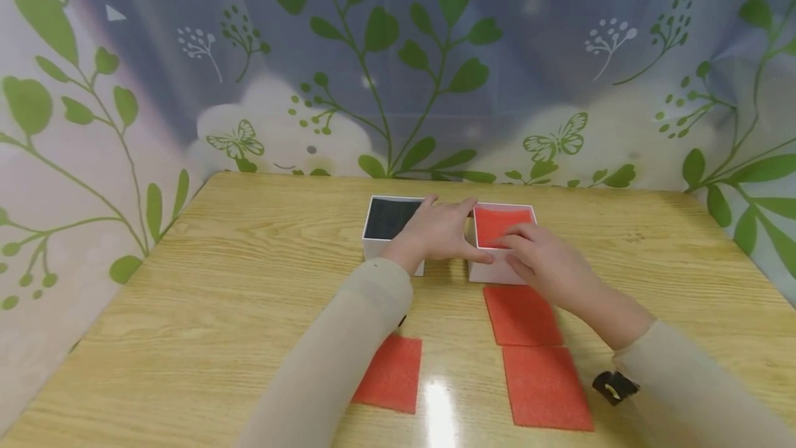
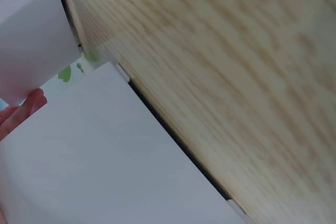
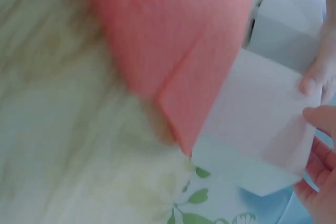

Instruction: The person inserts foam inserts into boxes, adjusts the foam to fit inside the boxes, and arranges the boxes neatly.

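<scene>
Two white open-topped boxes stand side by side; the left box [image 1: 376, 249] holds black sheets [image 1: 387, 216], and the right box [image 1: 488, 271] holds red sheets [image 1: 497, 220]. My left hand [image 1: 438, 230] reaches over the left box and grips the right box by its left side, thumb at the front corner. At the front rim, my right hand [image 1: 547, 265] has its fingertips over the red sheets and its thumb outside the wall. Thumb and fingers meet the rim [image 3: 312, 129] in the right wrist view. Whether those fingers also hold a sheet is hidden.
Below the right box, two red sheets [image 1: 522, 316] lie in a column on the wooden table [image 1: 261, 282]. Another red sheet [image 1: 392, 375] lies partly under the left forearm. A printed curtain [image 1: 398, 75] hangs behind the table's far edge.
</scene>
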A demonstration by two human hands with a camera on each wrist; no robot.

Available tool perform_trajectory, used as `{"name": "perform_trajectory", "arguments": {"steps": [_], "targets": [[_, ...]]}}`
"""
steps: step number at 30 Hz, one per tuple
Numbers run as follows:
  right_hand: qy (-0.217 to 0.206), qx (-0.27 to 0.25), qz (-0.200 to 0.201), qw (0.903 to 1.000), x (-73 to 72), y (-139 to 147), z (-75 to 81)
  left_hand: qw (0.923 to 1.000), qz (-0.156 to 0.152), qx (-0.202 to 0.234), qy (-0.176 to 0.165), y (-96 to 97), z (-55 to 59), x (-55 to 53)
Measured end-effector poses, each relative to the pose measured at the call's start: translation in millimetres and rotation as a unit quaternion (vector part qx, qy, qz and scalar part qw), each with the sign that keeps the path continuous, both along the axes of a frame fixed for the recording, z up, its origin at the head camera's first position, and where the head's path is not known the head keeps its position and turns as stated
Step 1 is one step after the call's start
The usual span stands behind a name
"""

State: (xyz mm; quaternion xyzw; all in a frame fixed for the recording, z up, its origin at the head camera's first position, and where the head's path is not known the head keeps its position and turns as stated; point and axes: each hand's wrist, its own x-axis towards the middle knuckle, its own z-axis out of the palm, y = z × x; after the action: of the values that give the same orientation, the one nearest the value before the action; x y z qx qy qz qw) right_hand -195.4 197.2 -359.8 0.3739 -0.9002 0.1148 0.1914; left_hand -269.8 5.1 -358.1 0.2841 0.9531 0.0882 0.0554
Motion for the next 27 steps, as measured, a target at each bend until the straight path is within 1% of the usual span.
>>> {"name": "perform_trajectory", "arguments": {"steps": [3, 7, 10, 18, 23, 27], "targets": [[0.035, 0.006, -0.012, 0.9993, -0.1, 6.5, 2.4, 1.0, 0.0, 0.0, 0.003, -0.2, -0.1, -0.6], [0.058, 0.032, -0.026, 0.9975, 0.8, 11.9, 4.1, 1.0, 0.0, 0.003, 0.005, -0.6, 0.0, -0.3], [0.065, 0.04, -0.028, 0.9967, 1.5, 13.6, 3.7, 1.0, 0.001, 0.008, 0.001, -0.6, 0.2, 0.1], [0.091, 0.046, -0.014, 0.9947, -0.7, 13.5, 2.2, 0.9999, 0.005, 0.009, -0.001, -2.2, 0.6, -0.1], [0.086, 0.054, -0.026, 0.9945, -0.2, 14.3, 0.6, 0.9998, 0.002, 0.016, -0.007, -1.8, -0.6, 1.1], [0.085, 0.047, -0.03, 0.9948, 0.9, 15.4, 1.0, 0.9997, 0.004, 0.024, -0.005, -0.7, 0.6, 2.2]]}}
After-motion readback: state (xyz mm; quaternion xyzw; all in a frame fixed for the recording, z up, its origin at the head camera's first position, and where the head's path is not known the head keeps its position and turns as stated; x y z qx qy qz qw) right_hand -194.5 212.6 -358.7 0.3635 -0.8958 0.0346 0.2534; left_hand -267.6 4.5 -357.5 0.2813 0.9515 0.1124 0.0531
